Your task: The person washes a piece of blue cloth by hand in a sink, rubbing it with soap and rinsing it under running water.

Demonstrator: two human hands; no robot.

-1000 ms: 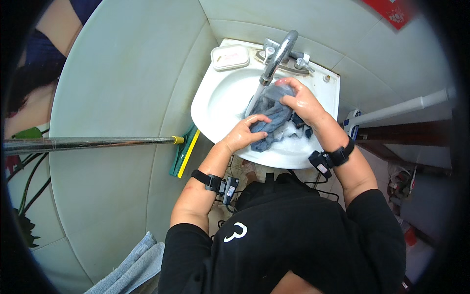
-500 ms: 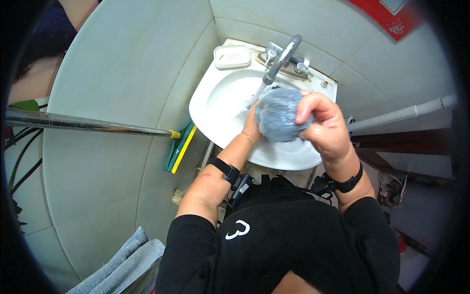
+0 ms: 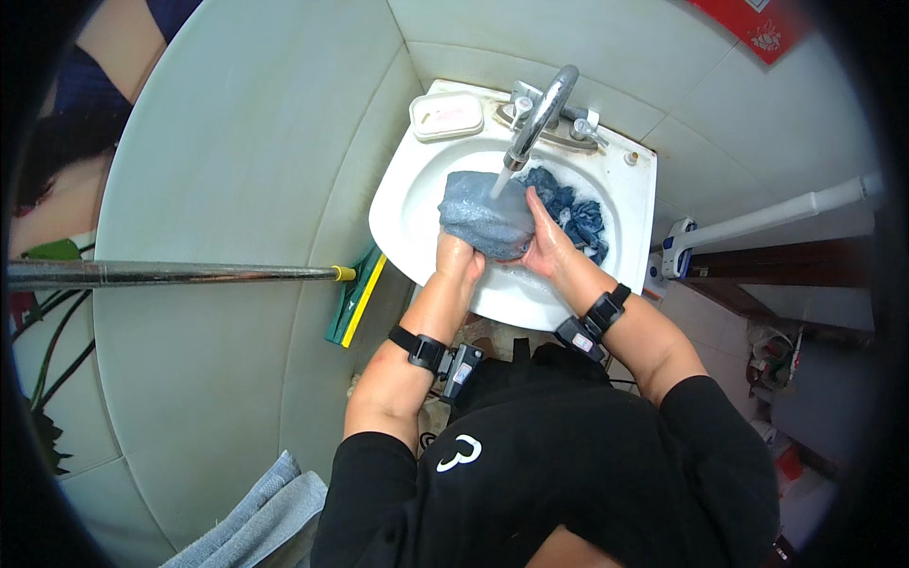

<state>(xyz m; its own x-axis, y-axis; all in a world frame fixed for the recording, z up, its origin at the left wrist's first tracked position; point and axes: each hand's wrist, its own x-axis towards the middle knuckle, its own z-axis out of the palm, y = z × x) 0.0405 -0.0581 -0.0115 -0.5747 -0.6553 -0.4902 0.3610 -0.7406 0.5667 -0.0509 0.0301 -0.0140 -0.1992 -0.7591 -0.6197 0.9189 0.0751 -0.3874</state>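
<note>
A wet blue-grey cloth (image 3: 483, 214) is spread between my two hands over the sink (image 3: 393, 222). My left hand (image 3: 460, 257) holds its near left side, the fingers mostly hidden beneath it. On the right edge, my right hand (image 3: 549, 237) grips it with the thumb up along the side and the other fingers underneath. Water from the curved chrome tap (image 3: 547, 112) runs down onto the top of the cloth. Darker blue wet fabric (image 3: 579, 218) with some suds lies bunched in the right part of the basin.
A white soap dish (image 3: 447, 115) sits on the sink's back left corner. Left of the sink, a green and yellow squeegee (image 3: 356, 295) with a long metal pole (image 3: 189, 275) reaches across. Grey towels (image 3: 260, 516) hang at lower left. A white pole (image 3: 776, 220) slants on the right.
My right hand has come down and left from above the cloth to its right edge. The balled cloth has moved left and opened out under the water, uncovering the darker fabric.
</note>
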